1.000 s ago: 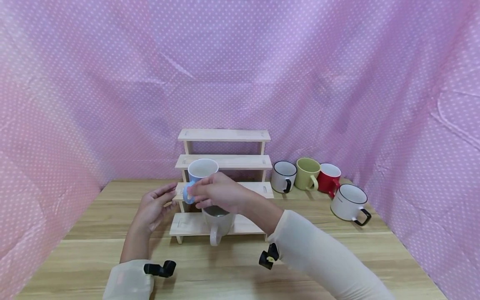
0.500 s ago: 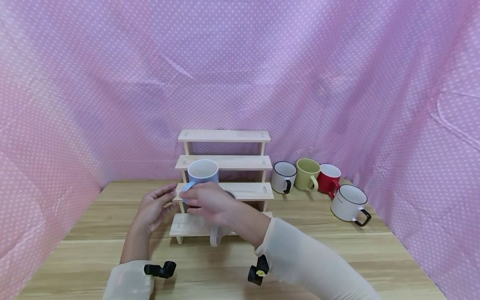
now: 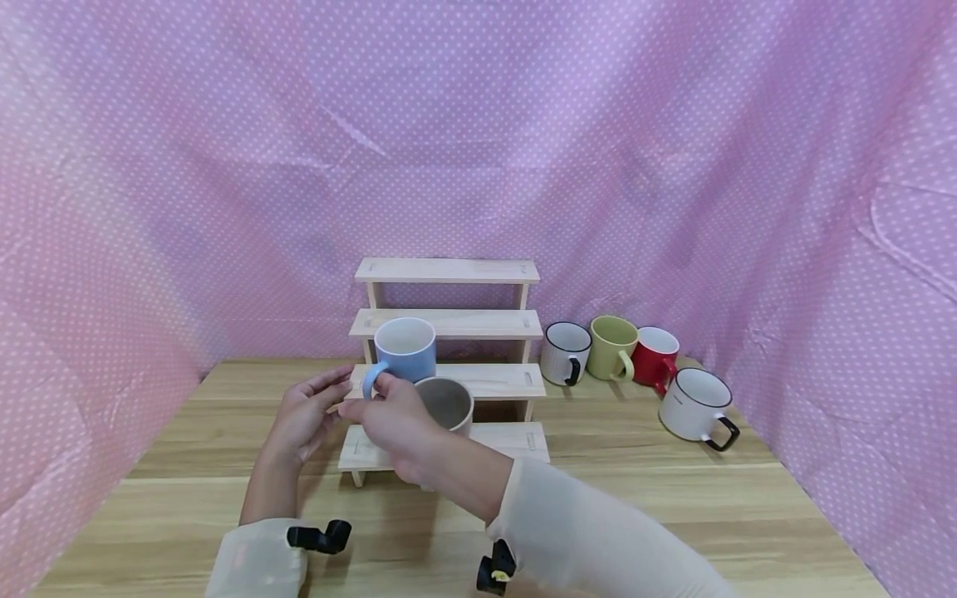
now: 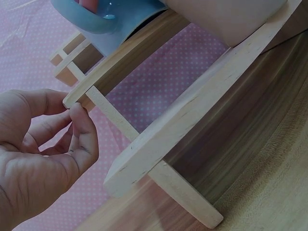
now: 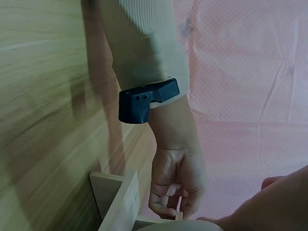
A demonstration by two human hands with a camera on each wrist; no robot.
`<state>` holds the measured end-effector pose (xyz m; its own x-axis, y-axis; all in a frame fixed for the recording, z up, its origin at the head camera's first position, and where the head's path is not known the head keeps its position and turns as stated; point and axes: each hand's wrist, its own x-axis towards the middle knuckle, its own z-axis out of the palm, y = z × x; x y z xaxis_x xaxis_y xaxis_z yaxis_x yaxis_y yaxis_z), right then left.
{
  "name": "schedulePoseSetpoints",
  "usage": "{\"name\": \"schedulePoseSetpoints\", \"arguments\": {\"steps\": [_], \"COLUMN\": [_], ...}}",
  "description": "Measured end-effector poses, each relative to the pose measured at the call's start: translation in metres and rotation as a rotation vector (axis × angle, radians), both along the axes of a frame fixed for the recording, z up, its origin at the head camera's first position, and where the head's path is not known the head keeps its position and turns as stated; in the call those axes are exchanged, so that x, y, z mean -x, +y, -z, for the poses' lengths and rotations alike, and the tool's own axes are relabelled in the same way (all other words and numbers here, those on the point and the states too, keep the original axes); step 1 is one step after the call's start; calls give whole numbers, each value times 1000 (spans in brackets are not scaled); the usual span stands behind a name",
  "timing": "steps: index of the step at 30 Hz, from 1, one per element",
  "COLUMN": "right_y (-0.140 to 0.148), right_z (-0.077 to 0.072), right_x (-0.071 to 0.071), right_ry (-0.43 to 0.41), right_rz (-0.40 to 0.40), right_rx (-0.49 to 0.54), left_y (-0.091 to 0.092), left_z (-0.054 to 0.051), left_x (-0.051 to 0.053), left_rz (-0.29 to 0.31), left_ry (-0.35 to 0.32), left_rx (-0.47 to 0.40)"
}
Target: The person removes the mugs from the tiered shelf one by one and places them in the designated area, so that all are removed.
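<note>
Left sleeve (image 3: 257,561): pale, with a black device (image 3: 320,537) at the cuff.
Left hand (image 3: 305,415): pinches the left end of the second board from the bottom of the wooden stand (image 3: 489,380), between thumb and fingers, as shown in the left wrist view.
Stand: four stepped tiers, on the wood-grain table (image 3: 658,498), before a pink dotted cloth (image 3: 478,149).
Right hand (image 3: 404,422): at the handle of the blue mug (image 3: 413,363); gripping or merely touching, cannot tell.
Blue mug: upright on the second tier from the bottom, towards the left end, with handle to the front left.
Off-white mug (image 3: 451,405): greyish inside, on the lowest tier, in front of the blue mug and slightly right; partly hidden by the right hand.
Right sleeve (image 3: 606,536): pale, angled in from the lower right.
Small white mug (image 3: 562,363): black-rimmed, on the table just right of the stand.
Green mug (image 3: 607,353): next along, with handle to the front.
Red mug (image 3: 652,363): white inside, close beside the green mug.
Large white mug (image 3: 688,411): black-rimmed and black-handled, nearer the front, farthest right.
</note>
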<state>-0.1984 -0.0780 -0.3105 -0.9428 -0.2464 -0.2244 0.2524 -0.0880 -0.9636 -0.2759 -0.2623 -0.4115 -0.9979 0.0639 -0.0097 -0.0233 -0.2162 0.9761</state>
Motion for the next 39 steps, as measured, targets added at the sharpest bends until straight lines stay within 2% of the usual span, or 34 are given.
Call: {"name": "schedulePoseSetpoints", "arguments": {"steps": [12, 18, 26, 35, 39], "right_y": [-20, -27, -31, -35, -35], "right_z": [17, 22, 23, 26, 25], "right_x": [-1, 2, 5, 5, 4], "right_ry": [99, 124, 124, 148, 136], "right_rz": [195, 255, 293, 303, 305], "right_rx": [159, 196, 193, 165, 157], "left_y": [1, 2, 1, 1, 1], "left_z": [-3, -3, -2, -2, -3], "left_x": [0, 0, -1, 0, 0], "left_rz": [-11, -9, -1, 3, 4], "left_ry": [-12, -3, 17, -3, -7], "left_rx": [-5, -9, 8, -32, -20]}}
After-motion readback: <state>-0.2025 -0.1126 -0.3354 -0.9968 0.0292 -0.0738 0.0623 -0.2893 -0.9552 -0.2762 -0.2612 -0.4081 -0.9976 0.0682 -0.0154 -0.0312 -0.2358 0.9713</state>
